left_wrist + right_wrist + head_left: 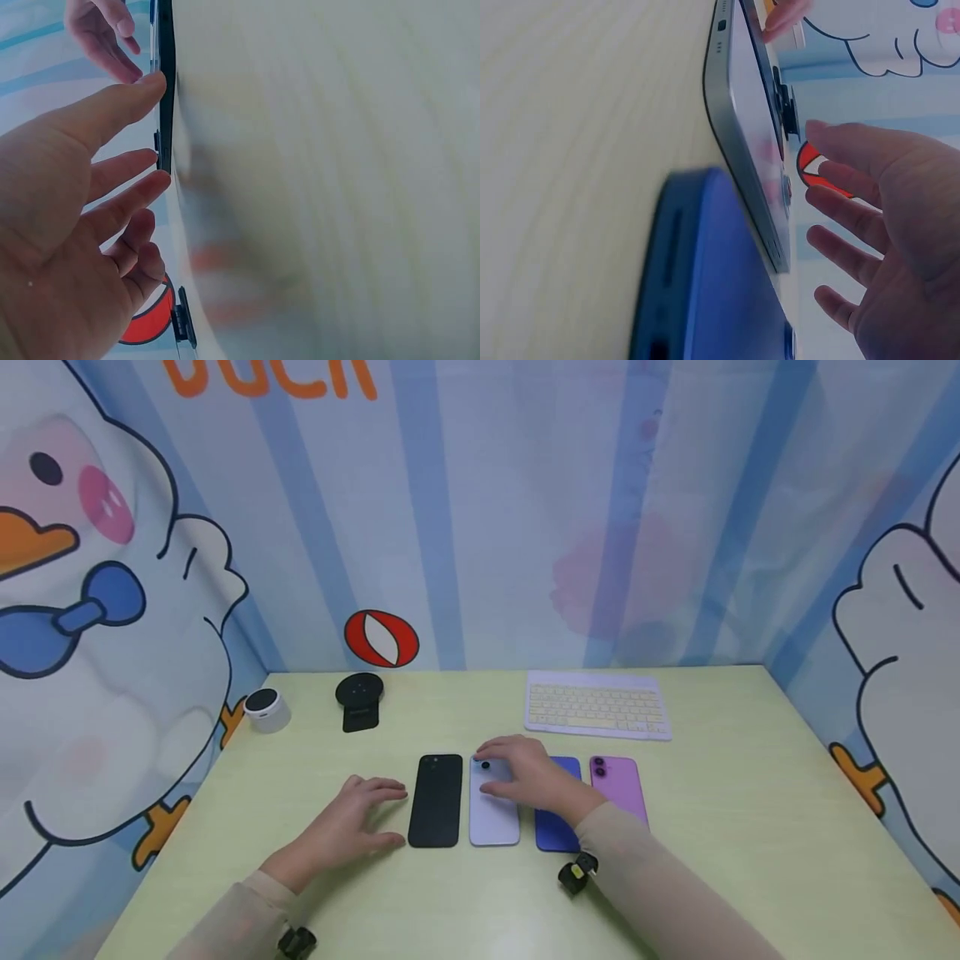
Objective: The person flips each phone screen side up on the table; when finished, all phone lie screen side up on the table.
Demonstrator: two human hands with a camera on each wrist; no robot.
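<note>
Several phones lie in a row, backs up. My left hand (337, 831) is at the left edge of the black phone (435, 802), thumb and fingers spread apart. In the left wrist view its thumb and fingertips come right at the edge of that phone (166, 67). Over the pale lavender phone (495, 822) hovers my right hand (532, 777), fingers loosely bent and partly hiding its top. The right wrist view has this hand (900, 217) above the lavender phone (754, 127), nothing in its grasp. A blue phone (555, 835) lies partly under my right wrist.
Rightmost in the row is a pink-purple phone (618, 781), its lower part behind my sleeve. Behind the phones lie a lavender keyboard (597, 706) and a black round-topped stand (360, 697). A small white cylinder (267, 711) stands at the table's back left corner.
</note>
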